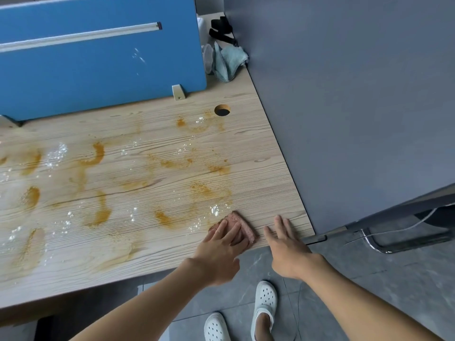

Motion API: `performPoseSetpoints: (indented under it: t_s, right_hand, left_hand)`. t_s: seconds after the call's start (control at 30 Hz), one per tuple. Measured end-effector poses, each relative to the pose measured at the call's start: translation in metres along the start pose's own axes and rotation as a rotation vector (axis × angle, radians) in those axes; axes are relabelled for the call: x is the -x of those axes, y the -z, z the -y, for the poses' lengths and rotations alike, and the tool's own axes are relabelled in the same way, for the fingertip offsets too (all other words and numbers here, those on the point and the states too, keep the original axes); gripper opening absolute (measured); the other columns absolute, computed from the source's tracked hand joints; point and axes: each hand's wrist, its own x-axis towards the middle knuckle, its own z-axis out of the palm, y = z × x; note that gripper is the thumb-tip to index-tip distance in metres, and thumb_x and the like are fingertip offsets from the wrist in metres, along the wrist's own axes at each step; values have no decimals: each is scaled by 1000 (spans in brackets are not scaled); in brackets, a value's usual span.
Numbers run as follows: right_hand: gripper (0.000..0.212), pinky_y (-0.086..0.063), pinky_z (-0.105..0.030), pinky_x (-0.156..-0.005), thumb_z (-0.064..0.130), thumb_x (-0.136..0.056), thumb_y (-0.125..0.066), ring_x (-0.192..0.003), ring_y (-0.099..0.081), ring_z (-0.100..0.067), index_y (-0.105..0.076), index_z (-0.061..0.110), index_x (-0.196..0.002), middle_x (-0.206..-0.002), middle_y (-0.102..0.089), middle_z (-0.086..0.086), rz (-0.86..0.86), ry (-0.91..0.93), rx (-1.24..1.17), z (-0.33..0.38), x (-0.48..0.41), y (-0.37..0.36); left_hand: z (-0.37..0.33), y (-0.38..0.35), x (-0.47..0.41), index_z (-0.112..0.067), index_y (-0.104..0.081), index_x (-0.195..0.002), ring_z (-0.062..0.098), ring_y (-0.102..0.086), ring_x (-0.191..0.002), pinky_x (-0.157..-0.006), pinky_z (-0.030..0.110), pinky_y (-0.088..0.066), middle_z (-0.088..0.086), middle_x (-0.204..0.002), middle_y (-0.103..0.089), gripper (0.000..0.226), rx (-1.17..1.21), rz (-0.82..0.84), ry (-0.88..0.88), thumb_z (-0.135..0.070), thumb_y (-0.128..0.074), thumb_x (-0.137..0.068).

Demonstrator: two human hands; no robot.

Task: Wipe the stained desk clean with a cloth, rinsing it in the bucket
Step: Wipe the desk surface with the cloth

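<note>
wood-grain desk (270, 168) smeared with orange stains (98, 153), blue partition (98, 57) behind.
near its front right edge the left hand (219, 252) presses straight fingers on the pinkish cloth (243, 225); the right hand (288, 252) just beside, fingers spread, holding nothing.

The pale wood-grain laminate desk (258, 153) is smeared across most of its top with orange-brown stains (97, 153), in curved streaks and blotches, with scattered patches of white powder (57, 153) among them. A round cable hole (222, 110) opens near the far right side. A blue upright partition panel (98, 65) stands along the back on small metal brackets (178, 92). Beyond its end lie a crumpled light teal cloth (230, 61) and a black strap (221, 30). Near the front right corner, a small folded pinkish-brown cloth (242, 226) lies flat on the wood.
</note>
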Motion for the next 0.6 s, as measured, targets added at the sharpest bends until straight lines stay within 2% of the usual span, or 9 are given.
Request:
performPoseSetpoints:
  t_s: [0.1,0.2,0.23,0.3,0.37,0.47,0.6]
  right_hand:
    - [80,-5,-45,-124,-1,-93,-38,-150,24,-34,0,19,-161,-162,29,-15,11,-22,26,4,1,5]
    - [71,-6,-46,-125,5,-93,-46,-153,11,-34,-19,18,-158,-165,14,-16,-80,1,66,9,-1,15]
    - [72,-6,-46,-125,3,-92,-46,-153,12,-32,-20,20,-157,-165,15,-13,-94,17,59,13,-2,16]
    - [82,-4,-50,-124,-2,-91,-45,-151,20,-33,-10,26,-160,-163,26,-10,-45,31,18,21,-8,13]
    - [86,-1,-54,-123,-3,-91,-43,-149,27,-36,0,27,-160,-160,34,-12,8,21,14,26,-14,7]
    - [88,1,-54,-123,-5,-91,-40,-148,29,-36,2,28,-160,-159,36,-12,27,21,17,23,-16,6]
    - [89,1,-53,-122,-5,-90,-40,-148,29,-34,3,28,-160,-159,35,-12,32,24,21,24,-13,9]
  left_hand:
    - [0,0,0,-36,-4,-159,32,20,-151,-124,48,3,1,-167,14,62,12,-15,5,-41,-32,-103]
    - [6,-6,15,-34,1,-159,31,23,-150,-124,47,5,1,-166,16,65,19,-4,7,-40,-33,-103]
    - [9,-8,20,-33,1,-159,30,24,-150,-124,46,8,1,-166,17,66,14,8,9,-39,-33,-104]
    - [13,-10,28,-31,1,-159,29,25,-149,-120,42,14,2,-165,19,65,-8,33,9,-38,-33,-104]
    - [16,-9,25,-32,0,-159,31,24,-149,-123,46,10,3,-165,19,65,-18,54,10,-41,-32,-104]
    - [17,-3,8,-33,-3,-159,34,21,-150,-124,52,-1,3,-166,16,64,-13,48,0,-43,-32,-103]
    - [17,3,0,-34,-4,-159,33,21,-151,-124,50,-1,1,-167,15,65,18,24,2,-42,-34,-102]
